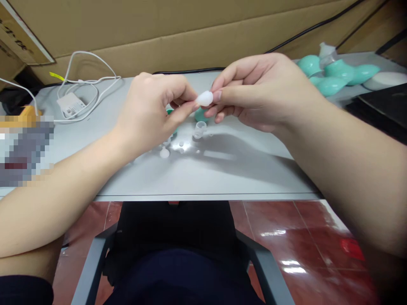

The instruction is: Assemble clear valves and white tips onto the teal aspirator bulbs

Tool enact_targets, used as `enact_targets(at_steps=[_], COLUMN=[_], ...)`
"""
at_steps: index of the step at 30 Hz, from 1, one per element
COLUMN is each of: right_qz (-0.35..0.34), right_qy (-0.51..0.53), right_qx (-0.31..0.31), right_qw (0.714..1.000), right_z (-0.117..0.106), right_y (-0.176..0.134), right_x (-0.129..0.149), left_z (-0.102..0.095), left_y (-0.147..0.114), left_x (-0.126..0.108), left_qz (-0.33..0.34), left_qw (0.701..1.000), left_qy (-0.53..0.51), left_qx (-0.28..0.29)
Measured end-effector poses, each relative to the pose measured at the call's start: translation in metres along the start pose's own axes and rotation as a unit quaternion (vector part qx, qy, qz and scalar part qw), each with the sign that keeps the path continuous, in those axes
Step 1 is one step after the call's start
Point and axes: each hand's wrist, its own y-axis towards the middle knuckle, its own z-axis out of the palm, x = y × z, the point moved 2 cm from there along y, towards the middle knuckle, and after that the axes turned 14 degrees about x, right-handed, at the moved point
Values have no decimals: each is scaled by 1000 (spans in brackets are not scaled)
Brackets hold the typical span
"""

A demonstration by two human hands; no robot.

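Between both sets of fingertips, above the table, is a small white teardrop-shaped piece (205, 98), soft-looking. The thumb and finger of my left hand (155, 106) pinch its narrow end. My right hand (257, 91) pinches the rounder end, the other fingers loosely curled. Below them a clear plastic connector (200, 130) stands on the table, with a mint-green part (201, 115) just behind it, partly hidden by my fingers. A flat white disc with a tab (164, 152) lies nearer me, beside several tiny clear pieces (181, 144). Another green part shows partly behind my left hand.
On the grey table (203, 178), a white adapter (71, 104) with a looped white cable (95, 80) lies left. Mint-green rounded parts (337, 72) sit at the back right, near a black object (381, 106). A cardboard wall (178, 34) rises behind. Pixelation covers something at far left.
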Motion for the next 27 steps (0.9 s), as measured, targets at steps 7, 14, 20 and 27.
enact_targets(at_steps=[7, 14, 20, 27], right_qz=[-33, -49, 57, 69], right_qy=[-135, -198, -348, -393], right_qx=[-9, -18, 201, 315], right_qw=[990, 979, 914, 861], right_z=[-4, -10, -30, -23], right_y=[-4, -10, -19, -18], right_x=[4, 11, 18, 0], left_z=[6, 4, -1, 14], left_y=[3, 1, -4, -9], left_x=[13, 3, -3, -12], left_qz=[39, 61, 130, 160], left_qw=[998, 998, 982, 932], left_qy=[-7, -34, 89, 192], left_qx=[40, -9, 105, 261])
